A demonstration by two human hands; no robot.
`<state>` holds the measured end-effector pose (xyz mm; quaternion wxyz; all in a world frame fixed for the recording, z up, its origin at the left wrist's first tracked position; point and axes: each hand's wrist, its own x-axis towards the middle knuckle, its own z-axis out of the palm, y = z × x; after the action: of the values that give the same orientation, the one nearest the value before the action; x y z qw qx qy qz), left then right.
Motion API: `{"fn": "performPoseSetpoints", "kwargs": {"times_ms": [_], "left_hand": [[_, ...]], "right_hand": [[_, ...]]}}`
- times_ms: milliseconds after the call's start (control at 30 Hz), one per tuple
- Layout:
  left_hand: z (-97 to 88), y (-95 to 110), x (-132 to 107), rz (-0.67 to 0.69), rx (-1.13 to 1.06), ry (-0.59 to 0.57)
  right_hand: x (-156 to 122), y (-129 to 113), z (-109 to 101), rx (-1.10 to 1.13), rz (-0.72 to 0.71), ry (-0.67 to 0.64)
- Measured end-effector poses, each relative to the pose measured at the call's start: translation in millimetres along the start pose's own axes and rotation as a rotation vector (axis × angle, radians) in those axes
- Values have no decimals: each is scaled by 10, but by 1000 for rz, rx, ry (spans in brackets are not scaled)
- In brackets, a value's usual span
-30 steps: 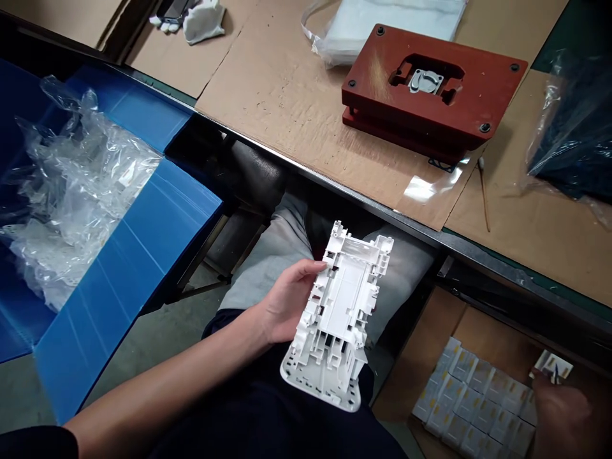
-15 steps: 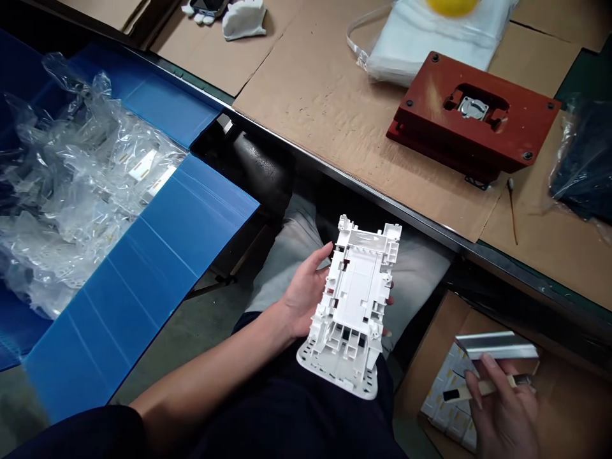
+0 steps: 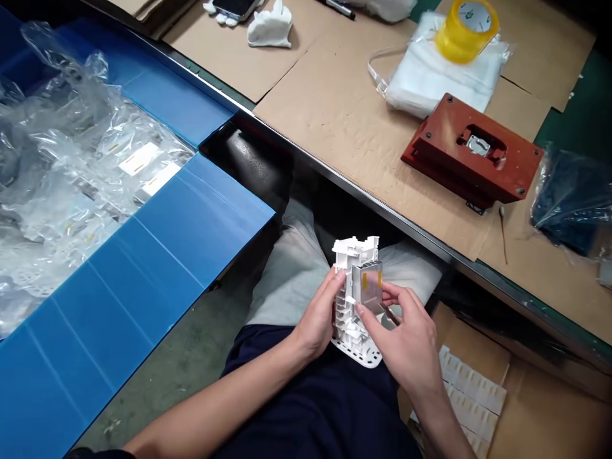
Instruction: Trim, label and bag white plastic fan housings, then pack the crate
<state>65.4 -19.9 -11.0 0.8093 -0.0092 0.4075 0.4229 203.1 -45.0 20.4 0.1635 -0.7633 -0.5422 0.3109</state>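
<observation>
The white plastic housing [image 3: 352,299] is sitting over the lap, below the red fixture [image 3: 471,153]; the left hand [image 3: 318,319] is gripping it while the right hand [image 3: 406,341] is pinching a metal plate [image 3: 367,288] against it, which is risking slipping askew.

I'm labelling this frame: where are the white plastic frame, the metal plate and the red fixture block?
white plastic frame [image 3: 352,250]: head view, top edge.
metal plate [image 3: 367,288]: head view, flat face.
red fixture block [image 3: 442,137]: head view, top face.

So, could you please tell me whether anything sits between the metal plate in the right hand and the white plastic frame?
Nothing visible does. The right hand holds the metal plate directly against the white plastic frame, which the left hand grips from the other side.
</observation>
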Motion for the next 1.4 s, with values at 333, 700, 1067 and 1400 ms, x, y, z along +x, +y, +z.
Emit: {"fn": "performPoseSetpoints", "kwargs": {"times_ms": [333, 700, 1067, 1400], "left_hand": [[-8, 14, 43, -45, -56, 0], [-10, 43, 49, -66, -45, 45], [-94, 50, 74, -183, -116, -15], [-276, 167, 111, -440, 71, -140]], "right_hand": [[-13, 1, 24, 153, -37, -25], [-14, -21, 27, 159, -180, 13], [72, 199, 56, 443, 116, -21], [214, 295, 87, 912, 411, -559]]}}
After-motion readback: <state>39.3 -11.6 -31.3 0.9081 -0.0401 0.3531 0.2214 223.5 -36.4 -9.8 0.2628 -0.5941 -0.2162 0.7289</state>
